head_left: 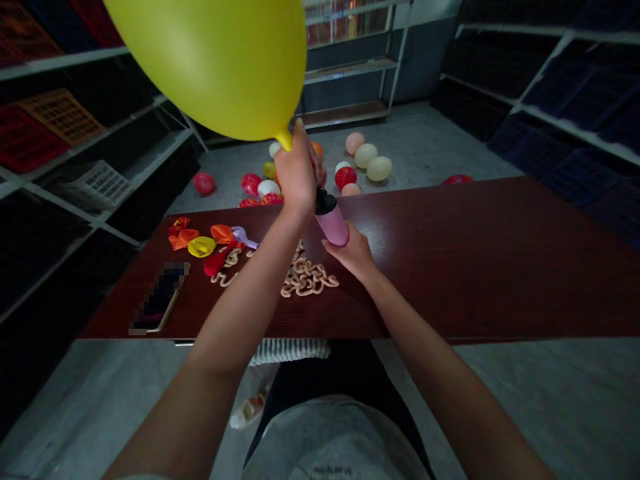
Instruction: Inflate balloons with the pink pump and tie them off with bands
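Note:
A large inflated yellow balloon rises at the upper left, its neck pointing down into my left hand. The fingers of that hand are closed around the neck and the front end of a hand balloon pump, whose nozzle is hidden. My right hand grips the pump's pink barrel near its lower end, over the table. Below my hands lies a tangle of beige balloon strips. Left of my left forearm are limp orange balloons, a limp yellow balloon and a limp red balloon.
A phone lies on the left of the dark red-brown table. Beyond the table's far edge, several inflated balloons rest on the floor. Shelves with crates stand left and right, and another rack at the back.

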`<act>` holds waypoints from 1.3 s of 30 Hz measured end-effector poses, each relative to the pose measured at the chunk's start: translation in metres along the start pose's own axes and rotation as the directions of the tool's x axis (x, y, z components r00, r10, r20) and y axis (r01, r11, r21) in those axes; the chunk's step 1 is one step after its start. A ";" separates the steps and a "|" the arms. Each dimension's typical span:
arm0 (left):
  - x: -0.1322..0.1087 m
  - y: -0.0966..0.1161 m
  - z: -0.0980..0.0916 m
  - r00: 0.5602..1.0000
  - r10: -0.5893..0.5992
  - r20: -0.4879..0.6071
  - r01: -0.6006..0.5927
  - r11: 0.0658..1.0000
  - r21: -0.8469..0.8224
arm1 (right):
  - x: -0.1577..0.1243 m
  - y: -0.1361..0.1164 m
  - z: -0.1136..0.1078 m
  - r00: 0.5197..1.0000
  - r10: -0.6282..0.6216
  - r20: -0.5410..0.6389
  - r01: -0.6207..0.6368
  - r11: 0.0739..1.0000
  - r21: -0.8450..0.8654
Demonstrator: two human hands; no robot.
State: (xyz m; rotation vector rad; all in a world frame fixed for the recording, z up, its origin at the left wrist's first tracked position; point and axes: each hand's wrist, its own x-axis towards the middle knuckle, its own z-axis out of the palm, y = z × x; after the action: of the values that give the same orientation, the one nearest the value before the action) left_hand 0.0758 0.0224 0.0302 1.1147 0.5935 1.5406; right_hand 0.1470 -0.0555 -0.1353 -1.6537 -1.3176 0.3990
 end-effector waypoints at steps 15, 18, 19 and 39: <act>-0.015 -0.008 -0.087 0.920 -0.233 -0.316 0.127 0.939 -0.321 | -0.011 -0.013 0.000 0.977 -0.182 0.113 0.211 0.909 -0.359; -0.016 -0.002 -0.120 0.901 -0.262 -0.345 0.131 0.924 -0.359 | -0.018 -0.018 0.005 0.949 -0.260 0.180 0.313 0.855 -0.413; -0.016 0.002 -0.129 0.897 -0.260 -0.357 0.121 0.922 -0.367 | -0.019 -0.019 0.006 0.939 -0.284 0.193 0.340 0.840 -0.423; 0.006 0.103 -0.084 0.975 0.104 -0.198 -0.147 0.965 -0.215 | -0.016 -0.010 0.000 0.974 -0.213 0.071 0.223 0.957 -0.186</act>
State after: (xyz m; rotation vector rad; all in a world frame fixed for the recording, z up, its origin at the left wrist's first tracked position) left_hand -0.0469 0.0143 0.0822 0.8527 0.4609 1.7881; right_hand 0.1353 -0.0705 -0.1315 -1.6415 -1.6005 0.1862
